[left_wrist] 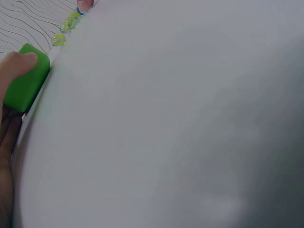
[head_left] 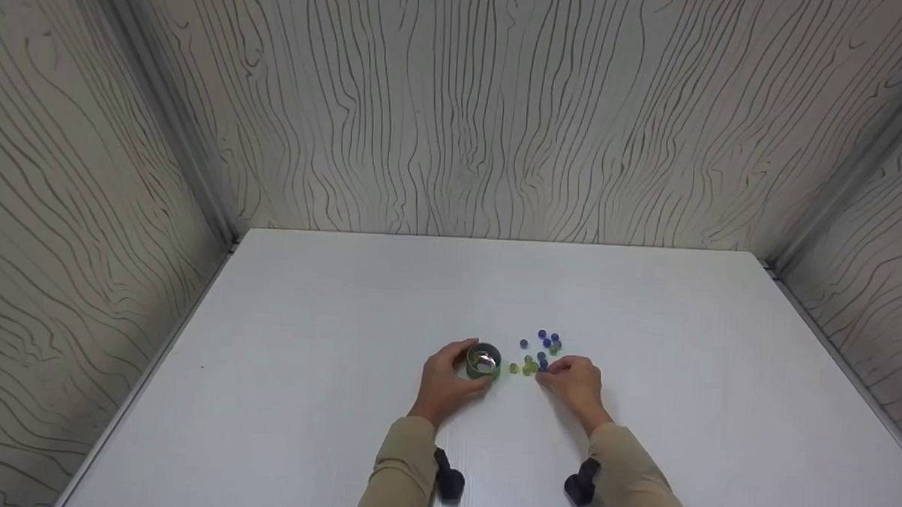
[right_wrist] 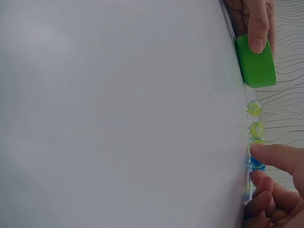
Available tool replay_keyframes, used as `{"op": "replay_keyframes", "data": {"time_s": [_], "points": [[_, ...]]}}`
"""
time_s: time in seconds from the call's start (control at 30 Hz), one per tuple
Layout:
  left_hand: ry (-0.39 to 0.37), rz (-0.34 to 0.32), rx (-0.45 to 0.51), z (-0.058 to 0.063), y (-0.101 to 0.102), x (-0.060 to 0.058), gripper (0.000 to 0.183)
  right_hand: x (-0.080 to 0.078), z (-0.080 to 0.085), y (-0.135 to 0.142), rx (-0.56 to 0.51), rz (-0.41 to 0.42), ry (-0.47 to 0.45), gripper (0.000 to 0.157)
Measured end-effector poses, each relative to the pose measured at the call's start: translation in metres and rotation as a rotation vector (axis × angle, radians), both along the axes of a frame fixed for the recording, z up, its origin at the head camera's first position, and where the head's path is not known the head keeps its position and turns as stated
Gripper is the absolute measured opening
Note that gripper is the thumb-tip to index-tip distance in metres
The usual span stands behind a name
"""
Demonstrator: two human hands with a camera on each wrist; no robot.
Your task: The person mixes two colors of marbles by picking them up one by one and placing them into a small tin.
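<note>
My left hand point(head_left: 443, 381) holds a small round green cup point(right_wrist: 259, 69), thumb on its near side and fingers round the far side. The cup stands upright on the white table, its inside shiny in the head view. To its right, my right hand point(head_left: 580, 385) pinches a blue marble point(right_wrist: 257, 163) between thumb and forefinger, down at the table top. Yellow-green marbles point(head_left: 529, 367) lie between the cup and these fingertips. In the left wrist view, only the tip of a right finger point(left_wrist: 84, 4) shows.
Beyond the right hand, several more marbles lie loose, blue ones point(head_left: 547, 343) and a greenish one point(head_left: 554, 349). One dark marble point(head_left: 523, 344) sits apart to their left. The white table point(head_left: 306, 316) meets a wood-grain patterned wall point(head_left: 456, 118) at the back.
</note>
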State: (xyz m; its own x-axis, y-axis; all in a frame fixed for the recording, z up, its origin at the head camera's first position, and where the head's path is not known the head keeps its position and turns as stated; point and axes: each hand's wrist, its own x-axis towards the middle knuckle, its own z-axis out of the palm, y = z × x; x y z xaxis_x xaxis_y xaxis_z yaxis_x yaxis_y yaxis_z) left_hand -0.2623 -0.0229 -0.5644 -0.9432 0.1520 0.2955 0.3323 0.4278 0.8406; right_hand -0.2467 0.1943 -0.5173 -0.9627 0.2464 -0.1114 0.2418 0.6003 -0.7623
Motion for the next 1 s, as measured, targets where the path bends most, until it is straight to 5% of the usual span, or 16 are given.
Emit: {"op": "replay_keyframes", "data": {"time_s": [1.0], "points": [[0.015,-0.009,0.006,-0.0007,-0.0002,-0.0004,0.061,0.001,0.0017,0.0013,-0.008,0.005,-0.023,0.015]]}}
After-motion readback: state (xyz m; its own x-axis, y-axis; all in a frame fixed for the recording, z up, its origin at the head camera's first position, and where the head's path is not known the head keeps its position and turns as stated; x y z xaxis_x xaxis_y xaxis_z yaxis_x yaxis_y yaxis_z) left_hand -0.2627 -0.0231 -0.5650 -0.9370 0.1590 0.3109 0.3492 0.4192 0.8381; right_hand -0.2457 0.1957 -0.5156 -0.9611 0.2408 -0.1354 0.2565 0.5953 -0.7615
